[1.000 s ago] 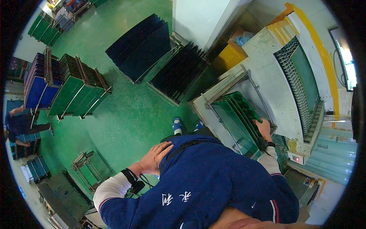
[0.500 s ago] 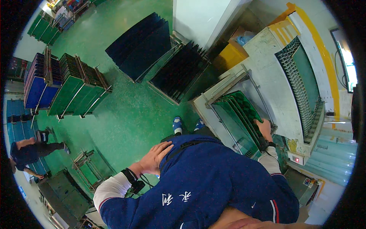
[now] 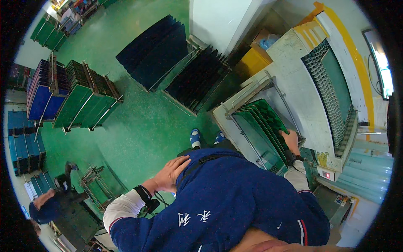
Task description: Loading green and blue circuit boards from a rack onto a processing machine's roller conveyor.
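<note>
At the right, my right hand (image 3: 290,140) is closed on the near top edge of a green panel (image 3: 268,112). That panel is the rightmost of several thin green panels standing side by side in a metal rack (image 3: 247,140). Its fingertips curl over the edge, and the panels' lower parts are hidden. My left hand (image 3: 170,173) lies flat against the waist of my blue shirt, fingers stretched out and holding nothing. Black bands with cables circle both wrists.
Right of the rack stands a pale machine with a row of metal rollers (image 3: 329,90). Racks of dark panels (image 3: 157,54) stand ahead; racks of green panels (image 3: 84,107) and blue panels (image 3: 44,101) are at left. A co-worker (image 3: 48,206) is at lower left.
The co-worker at the left has moved nearer, toward the lower left, over the dark table. My hands and the green panels have not visibly moved.
</note>
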A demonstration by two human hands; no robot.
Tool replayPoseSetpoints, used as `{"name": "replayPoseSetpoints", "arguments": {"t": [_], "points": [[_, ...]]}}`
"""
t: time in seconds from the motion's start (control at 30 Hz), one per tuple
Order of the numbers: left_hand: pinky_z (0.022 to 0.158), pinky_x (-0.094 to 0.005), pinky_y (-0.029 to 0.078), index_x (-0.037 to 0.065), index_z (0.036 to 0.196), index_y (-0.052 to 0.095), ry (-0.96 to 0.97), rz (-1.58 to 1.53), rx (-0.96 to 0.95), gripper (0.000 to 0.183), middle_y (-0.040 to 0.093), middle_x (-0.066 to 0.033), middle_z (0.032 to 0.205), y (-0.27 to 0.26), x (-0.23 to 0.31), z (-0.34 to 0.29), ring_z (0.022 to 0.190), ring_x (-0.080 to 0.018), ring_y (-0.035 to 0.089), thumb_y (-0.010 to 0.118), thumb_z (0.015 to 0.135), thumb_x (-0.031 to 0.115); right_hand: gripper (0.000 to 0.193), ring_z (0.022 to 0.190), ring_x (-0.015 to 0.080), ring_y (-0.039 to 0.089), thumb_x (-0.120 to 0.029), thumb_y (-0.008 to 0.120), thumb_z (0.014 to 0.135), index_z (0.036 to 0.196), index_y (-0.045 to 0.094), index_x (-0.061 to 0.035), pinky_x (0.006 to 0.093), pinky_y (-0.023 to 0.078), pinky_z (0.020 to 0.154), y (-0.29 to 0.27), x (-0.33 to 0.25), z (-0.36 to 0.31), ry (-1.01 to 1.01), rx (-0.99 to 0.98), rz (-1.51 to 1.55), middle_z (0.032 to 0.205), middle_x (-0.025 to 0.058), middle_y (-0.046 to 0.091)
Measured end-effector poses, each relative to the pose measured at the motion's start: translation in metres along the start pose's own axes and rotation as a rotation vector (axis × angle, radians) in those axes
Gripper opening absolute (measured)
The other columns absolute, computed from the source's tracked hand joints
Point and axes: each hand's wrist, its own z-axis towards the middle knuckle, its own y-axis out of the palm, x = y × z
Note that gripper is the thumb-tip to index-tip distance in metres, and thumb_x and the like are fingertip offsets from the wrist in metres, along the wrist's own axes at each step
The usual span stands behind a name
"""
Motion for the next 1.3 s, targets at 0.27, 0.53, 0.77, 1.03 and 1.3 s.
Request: {"name": "replayPoseSetpoints", "arguments": {"t": [0.27,0.53,0.77,1.03,1.3], "points": [[0.111,-0.0505,0.030,0.004,0.146,0.029,0.025,-0.016,0.021,0.095,0.033,-0.0209,0.148,-0.007,0.006,0.002,0.135,-0.0400,0.036,0.077,0.067,0.029,0.051,0.071,0.0323,0.064,-0.046,0.072,0.078,0.088,0.070,0.0039,0.0409,0.046,0.068,-0.001,-0.002,-0.002,-0.015,0.017,0.030,0.074,0.0211,0.066],[0.112,-0.0503,0.030,0.004,0.146,0.029,0.012,-0.024,0.017,0.095,0.033,-0.0205,0.148,-0.008,0.007,0.001,0.135,-0.0392,0.035,0.077,0.067,0.029,0.051,0.077,0.0338,0.065,-0.046,0.072,0.078,0.091,0.070,0.0036,0.0412,0.046,0.072,-0.019,-0.024,-0.007,0.037,-0.065,0.035,0.079,0.0223,0.067],[0.112,-0.0498,0.029,0.004,0.146,0.029,0.011,-0.028,0.010,0.096,0.033,-0.0204,0.148,-0.010,0.007,0.001,0.136,-0.0393,0.035,0.078,0.067,0.029,0.052,0.082,0.0373,0.065,-0.045,0.072,0.078,0.093,0.070,0.0043,0.0421,0.047,0.075,-0.004,-0.007,-0.004,0.010,0.008,0.008,0.084,0.0244,0.067],[0.112,-0.0490,0.030,0.004,0.145,0.030,0.009,-0.037,0.014,0.095,0.033,-0.0206,0.148,-0.010,0.006,0.000,0.135,-0.0394,0.035,0.078,0.067,0.029,0.051,0.077,0.0371,0.065,-0.044,0.072,0.078,0.090,0.069,0.0055,0.0433,0.046,0.071,-0.015,-0.022,-0.006,0.035,-0.034,0.019,0.079,0.0245,0.066],[0.111,-0.0489,0.031,0.004,0.146,0.029,0.023,-0.033,0.025,0.097,0.033,-0.0206,0.148,-0.010,0.006,-0.001,0.135,-0.0398,0.036,0.079,0.066,0.029,0.053,0.083,0.0389,0.065,-0.046,0.073,0.076,0.090,0.070,0.0047,0.0429,0.048,0.075,-0.007,-0.013,-0.006,0.036,0.018,0.022,0.084,0.0248,0.068]]}}
